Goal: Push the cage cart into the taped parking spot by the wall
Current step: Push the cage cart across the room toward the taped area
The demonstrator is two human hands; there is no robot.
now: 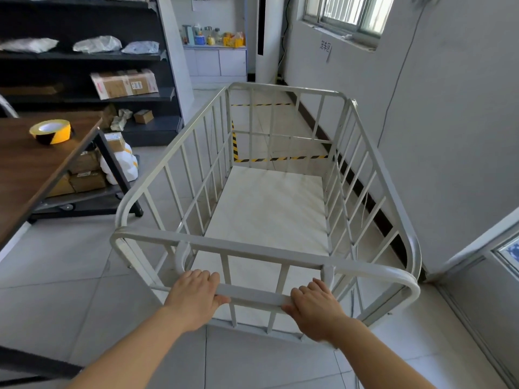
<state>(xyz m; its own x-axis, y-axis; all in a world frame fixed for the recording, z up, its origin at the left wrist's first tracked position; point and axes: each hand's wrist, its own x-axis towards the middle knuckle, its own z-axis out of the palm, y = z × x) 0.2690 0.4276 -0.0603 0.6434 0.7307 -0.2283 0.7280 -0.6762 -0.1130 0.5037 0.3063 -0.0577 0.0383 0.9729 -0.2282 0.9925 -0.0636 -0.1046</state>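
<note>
A white metal cage cart [157, 178] with barred sides and a pale floor board stands in front of me, pointing away. Both my hands grip its near handle bar [254, 296]: my left hand [193, 297] on the left part, my right hand [316, 311] on the right part, fingers curled over the bar. Beyond the cart's far end, yellow-and-black tape [280, 158] marks a rectangle on the floor along the right wall [449, 122]. The cart's front end reaches the tape's near line, seen through the bars.
A brown table [33, 169] with a roll of yellow-black tape [50, 131] stands at the left. Under it sits a low trolley with boxes [87, 175]. Dark shelving [84, 66] with parcels lines the back left. A white cabinet [217, 63] stands at the far end.
</note>
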